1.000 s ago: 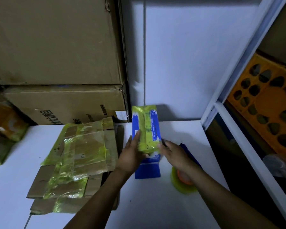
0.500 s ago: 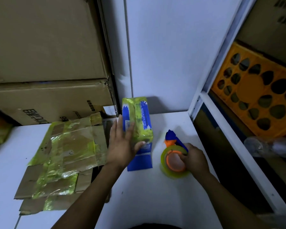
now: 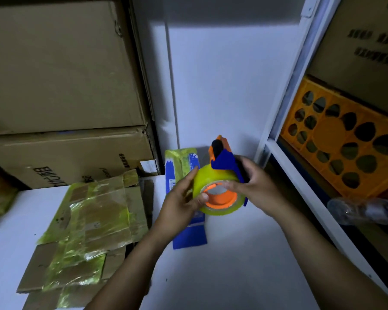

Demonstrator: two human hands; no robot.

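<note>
A tape dispenser (image 3: pixel 222 171), blue and orange with a yellowish roll on an orange core, is held up above the white table (image 3: pixel 222 265). My right hand (image 3: pixel 253 186) grips it from the right, fingers curled over the roll and frame. My left hand (image 3: pixel 184 200) holds the roll's left side, thumb on the orange core's rim. Behind the hands a blue package (image 3: pixel 182 166) wrapped in yellow tape lies on the table, its middle hidden by my left hand.
Flattened cardboard with yellow tape (image 3: pixel 87 222) lies left on the table. Large cardboard boxes (image 3: pixel 61 74) stack at the back left. A white shelf frame (image 3: pixel 285 121) on the right holds an orange crate (image 3: pixel 343 148) and a plastic bottle (image 3: pixel 363 210).
My right hand picked the tape dispenser up off the table and raised it. My left hand left the blue package and took hold of the roll.
</note>
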